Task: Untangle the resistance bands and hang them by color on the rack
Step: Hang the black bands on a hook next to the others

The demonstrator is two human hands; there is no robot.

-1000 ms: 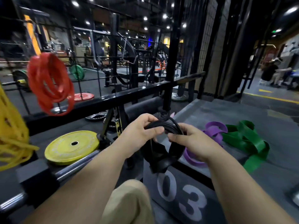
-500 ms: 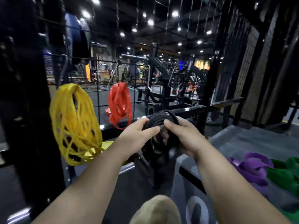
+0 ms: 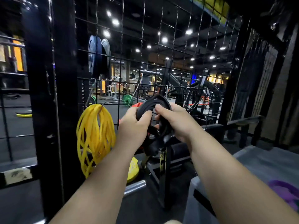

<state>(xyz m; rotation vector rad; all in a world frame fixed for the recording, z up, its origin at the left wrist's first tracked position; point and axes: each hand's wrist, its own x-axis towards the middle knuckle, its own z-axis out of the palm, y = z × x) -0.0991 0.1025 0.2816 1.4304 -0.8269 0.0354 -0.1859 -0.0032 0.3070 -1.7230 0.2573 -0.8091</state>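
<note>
Finding the thick bundle of thin yellow rubber bands (image 3: pixel 95 136) already hanging from a hook on the black wire-grid rack (image 3: pixel 145 54), just left of the left hand; counting that colour as done; gripping the coil of flat black rubber bands (image 3: pixel 155 105) with the left hand (image 3: pixel 134 126), fingers curled round its near side; glimpsing a sliver of red-orange band (image 3: pixel 137 104) just behind that hand, too hidden to tell whether hung; holding the black coil up in front of the grid, between both hands, not yet on any hook; clasping its right side with the right hand (image 3: pixel 176 122), thumb on top, fingers wrapped beneath; noticing a bare metal hook (image 3: pixel 187 94) on the grid just above the right hand, likely a place for black; seeing the wide purple rubber band (image 3: pixel 284 191) lying on the grey platform (image 3: pixel 258 162), well below and right of the right hand, waiting for hanging; judging the job as roughly midway.
</note>
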